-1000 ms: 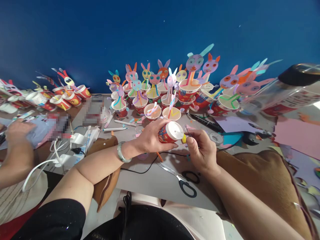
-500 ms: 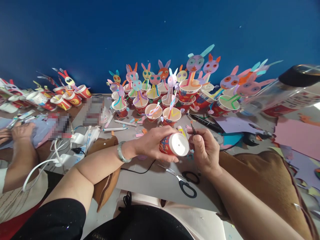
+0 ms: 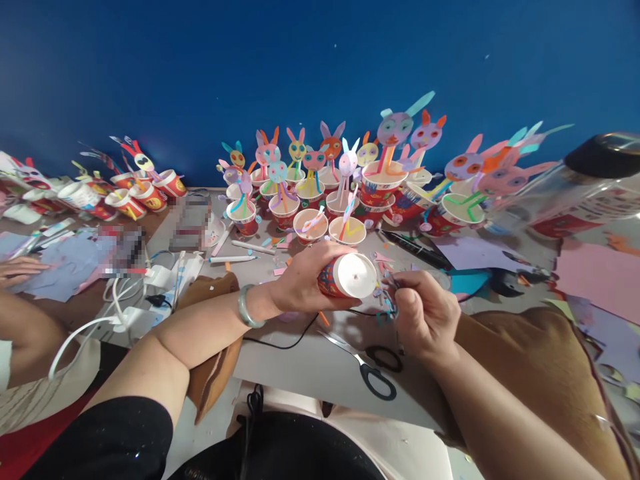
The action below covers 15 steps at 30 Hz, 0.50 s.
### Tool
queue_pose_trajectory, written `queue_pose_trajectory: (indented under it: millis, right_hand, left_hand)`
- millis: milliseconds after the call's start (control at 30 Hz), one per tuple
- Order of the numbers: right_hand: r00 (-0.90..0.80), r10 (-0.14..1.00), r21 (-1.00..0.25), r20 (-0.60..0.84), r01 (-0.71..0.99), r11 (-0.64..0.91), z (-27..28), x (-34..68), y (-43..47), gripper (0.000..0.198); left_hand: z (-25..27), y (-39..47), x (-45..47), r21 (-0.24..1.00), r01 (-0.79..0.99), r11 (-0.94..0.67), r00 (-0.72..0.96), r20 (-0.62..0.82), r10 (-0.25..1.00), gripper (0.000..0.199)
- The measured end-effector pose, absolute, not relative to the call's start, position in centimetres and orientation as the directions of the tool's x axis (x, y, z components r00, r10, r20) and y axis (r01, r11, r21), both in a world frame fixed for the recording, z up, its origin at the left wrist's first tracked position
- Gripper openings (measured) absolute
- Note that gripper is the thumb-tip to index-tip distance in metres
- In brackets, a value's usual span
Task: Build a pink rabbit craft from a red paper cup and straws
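Observation:
My left hand is wrapped round a red printed paper cup, tipped so that its white base faces me. A small dark hole shows in the middle of that base. Just right of the cup, my right hand is closed in a pinch on a small dark pointed thing, mostly covered by the fingers. Scissors with black handles lie partly open on the table below the cup. Under the cup an orange strip shows. Small coloured paper scraps lie between the hands.
Paper cups with paper rabbit heads stand in rows against the blue wall. A clear bottle leans in at right, near coloured paper sheets. White chargers and cables lie at left, beside another person's hand. Black pens lie behind my right hand.
My right hand has drawn back a little to the right and down from the cup. The cup has turned slightly in my left hand. The other person's hands have shifted left.

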State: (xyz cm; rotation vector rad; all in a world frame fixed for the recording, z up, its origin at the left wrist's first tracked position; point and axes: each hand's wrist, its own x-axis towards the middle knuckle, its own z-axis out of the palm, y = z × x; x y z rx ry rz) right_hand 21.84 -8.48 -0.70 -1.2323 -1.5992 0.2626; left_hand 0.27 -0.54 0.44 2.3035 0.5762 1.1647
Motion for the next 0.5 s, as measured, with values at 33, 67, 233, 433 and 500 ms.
queue_pose_trajectory:
  millis: [33, 67, 233, 433, 500]
  right_hand:
    - [0.042, 0.787, -0.640, 0.615, 0.609, 0.468, -0.2, 21.8, -8.8, 0.041]
    - [0.015, 0.770, -0.602, 0.638, 0.633, 0.487, 0.2, 21.8, -9.0, 0.040]
    - [0.053, 0.714, -0.563, 0.698, 0.657, 0.501, 0.8, 21.9, -9.2, 0.039]
    - [0.153, 0.739, -0.599, 0.656, 0.701, 0.387, -0.2, 21.7, -7.6, 0.025]
    - [0.102, 0.754, -0.589, 0.648, 0.695, 0.413, -0.8, 21.7, -7.2, 0.017]
  left_hand:
    - [0.4, -0.6, 0.3, 0.566, 0.169, -0.807, 0.526, 0.641, 0.560, 0.074]
    - [0.3, -0.6, 0.3, 0.543, 0.185, -0.819, 0.516, 0.656, 0.551, 0.073]
    - [0.5, -0.7, 0.3, 0.537, 0.074, -0.840, 0.681, 0.588, 0.436, 0.067]
    - [0.8, -0.8, 0.1, 0.679, 0.006, -0.734, 0.909, 0.303, 0.288, 0.063]
    - [0.8, -0.7, 0.1, 0.746, -0.016, -0.666, 0.943, 0.233, 0.238, 0.064]
